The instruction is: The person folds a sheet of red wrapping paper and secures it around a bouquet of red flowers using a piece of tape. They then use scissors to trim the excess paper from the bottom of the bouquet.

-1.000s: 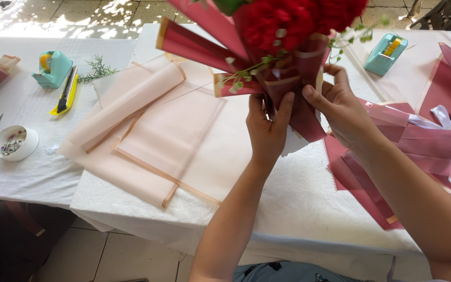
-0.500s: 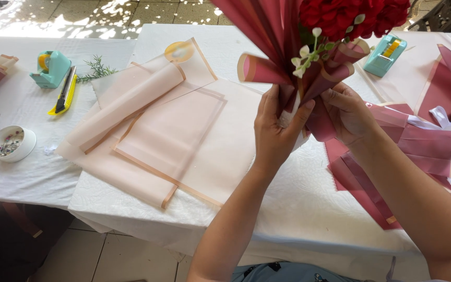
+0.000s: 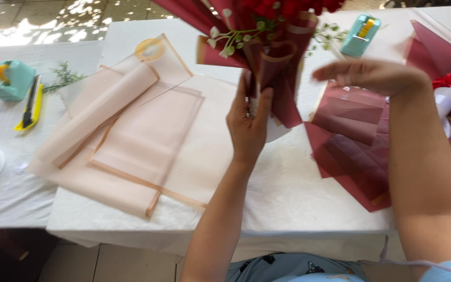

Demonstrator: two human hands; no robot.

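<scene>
1. A teal tape holder (image 3: 11, 78) and a yellow knife (image 3: 28, 104) sit far left, out of the way.
2. Pink paper (image 3: 131, 141) lies flat, easy to grab.
3. The left hand (image 3: 249, 128) has its fingers shut tight around the bouquet (image 3: 267, 47), keeping it up over the table.
4. The right hand (image 3: 371, 75) floats free beside it, fingers together and flat, holding nothing, above dark red paper (image 3: 356, 146).

We see no packages, labels, signs or screens anywhere on the bench (image 3: 288, 198).
</scene>
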